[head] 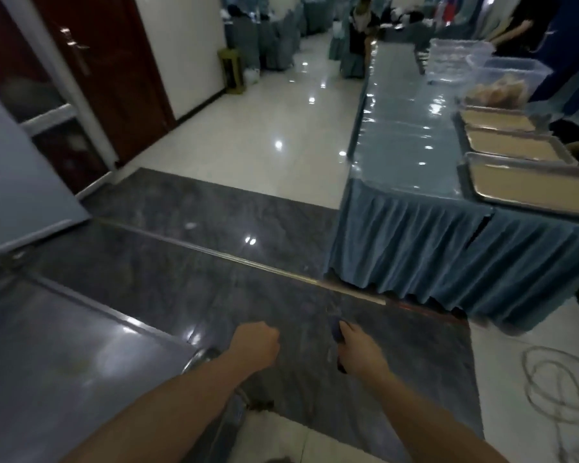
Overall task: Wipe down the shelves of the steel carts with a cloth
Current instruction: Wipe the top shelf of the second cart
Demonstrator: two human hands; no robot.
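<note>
Steel is showing at the lower left: the cart [64, 355], its top shelf shiny and bare, its rounded corner post sitting just beside the left forearm. The right hand [360, 350] is curling round a dark cloth [336, 332], which is poking out above and below the fist. The left hand [256, 344] is closing into a loose fist and seems to be holding nothing, though the blur makes that hard to confirm. Both hands are hanging over the dark floor [214, 212], off the shelf's right edge, so the cloth is near the cart but not touching it.

Likely risks from here: the picture is smeared with motion, so the person is probably walking, and the loose cable [555, 385] coiling on the floor at the right could be catching a foot. The table [398, 135] with its 3 trays [522, 177] is standing close on the right; a wide swing of the cloth arm could be brushing its skirt. Wiping may also be missing the shelf's far-left corner.
</note>
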